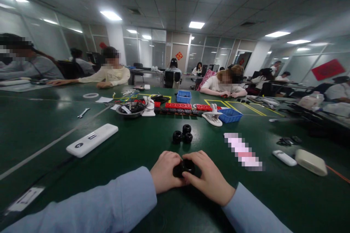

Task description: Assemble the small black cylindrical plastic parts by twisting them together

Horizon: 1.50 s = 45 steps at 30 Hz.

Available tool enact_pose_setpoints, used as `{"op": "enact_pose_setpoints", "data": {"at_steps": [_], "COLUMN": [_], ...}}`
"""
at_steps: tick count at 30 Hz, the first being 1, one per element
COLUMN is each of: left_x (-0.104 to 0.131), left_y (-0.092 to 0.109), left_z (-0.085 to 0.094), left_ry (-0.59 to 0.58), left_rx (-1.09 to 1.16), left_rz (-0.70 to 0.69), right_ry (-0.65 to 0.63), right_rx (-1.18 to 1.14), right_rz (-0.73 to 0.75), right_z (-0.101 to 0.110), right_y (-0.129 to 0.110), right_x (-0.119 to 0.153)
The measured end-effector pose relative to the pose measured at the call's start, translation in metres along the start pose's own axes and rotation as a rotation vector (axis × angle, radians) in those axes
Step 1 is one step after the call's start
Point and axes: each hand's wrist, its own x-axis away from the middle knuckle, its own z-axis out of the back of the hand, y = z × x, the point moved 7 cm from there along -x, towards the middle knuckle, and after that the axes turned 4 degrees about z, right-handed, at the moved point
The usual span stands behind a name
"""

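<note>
Green table [131, 204], both hands [186, 173] curled inward around black ring [188, 166]

- Your left hand [166, 172], on the left side of the grip, is bare, with the back of the hand and the fingers uncovered.
- Your right hand [209, 179], on the right side of the grip, is bare too, from the fingertips to the wrist.
- Behind the grip on the left, your left sleeve [109, 202] is long, light blue-grey and plain, with soft folds and a roomy, rounded end at the wrist.
- Behind the grip on the right, your right sleeve [253, 213] matches in colour, and its edge slants across the wrist.
</note>
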Motion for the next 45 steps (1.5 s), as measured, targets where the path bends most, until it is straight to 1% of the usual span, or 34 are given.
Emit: {"op": "enact_pose_setpoints", "data": {"at_steps": [4, 7, 15, 25, 28, 30, 32, 34, 37, 45], "left_x": [0.001, 0.001, 0.000, 0.000, 0.000, 0.000, 0.000, 0.000, 0.000, -0.001], "left_y": [-0.001, -0.002, -0.002, -0.006, -0.007, -0.007, -0.007, -0.006, -0.006, -0.005], "left_z": [0.000, 0.000, -0.001, -0.006, -0.006, -0.006, -0.005, -0.004, -0.003, -0.002], "left_ry": [-0.020, -0.015, -0.018, -0.006, -0.003, -0.007, -0.015, -0.021, -0.018, -0.009], "left_rx": [-0.002, 0.013, 0.023, 0.046, 0.056, 0.063, 0.062, 0.053, 0.050, 0.039], "left_rz": [0.021, 0.015, 0.020, -0.008, -0.007, 0.000, 0.009, 0.019, 0.030, 0.017], "right_ry": [0.040, 0.050, 0.046, -0.008, -0.013, 0.006, 0.040, 0.065, 0.068, 0.028], "right_rx": [0.008, 0.013, 0.018, -0.023, -0.054, -0.064, -0.044, 0.003, 0.068, 0.088], "right_rz": [-0.049, -0.059, -0.035, -0.019, 0.021, 0.043, 0.026, -0.024, -0.090, -0.085], "right_z": [0.003, 0.005, 0.005, -0.003, -0.003, -0.001, 0.003, 0.005, 0.005, -0.003], "right_y": [0.004, 0.004, -0.002, 0.000, -0.003, -0.004, -0.002, 0.002, 0.007, 0.003], "right_x": [0.001, 0.001, 0.001, 0.000, 0.000, 0.000, 0.001, 0.002, 0.002, 0.000]}}
